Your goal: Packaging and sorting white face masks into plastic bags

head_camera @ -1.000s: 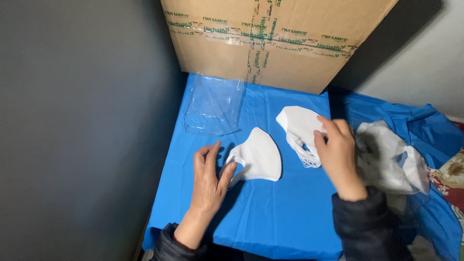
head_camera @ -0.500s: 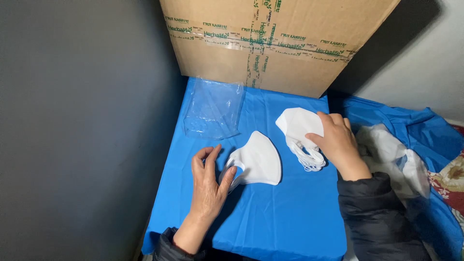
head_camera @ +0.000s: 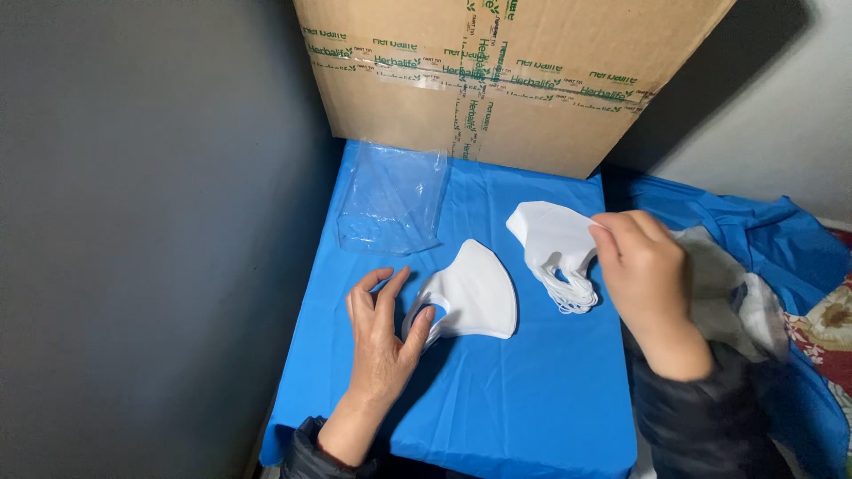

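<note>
A single folded white face mask (head_camera: 475,293) lies flat on the blue table cover (head_camera: 524,408). My left hand (head_camera: 383,333) rests beside it, fingers spread, the thumb touching the mask's ear-loop end. To the right sits a stack of white masks (head_camera: 555,248). My right hand (head_camera: 643,275) is at the stack's right edge, fingertips pinching the top of it. Whether a mask is lifted free I cannot tell.
A clear plastic bag (head_camera: 390,200) lies at the back left of the cover. A big taped cardboard box (head_camera: 497,80) stands behind. A dark wall (head_camera: 151,222) closes the left side. Crumpled plastic and grey cloth (head_camera: 737,288) lie on the right.
My right hand has shifted from over the mask stack to its right edge. The left hand and the single mask have stayed where they were.
</note>
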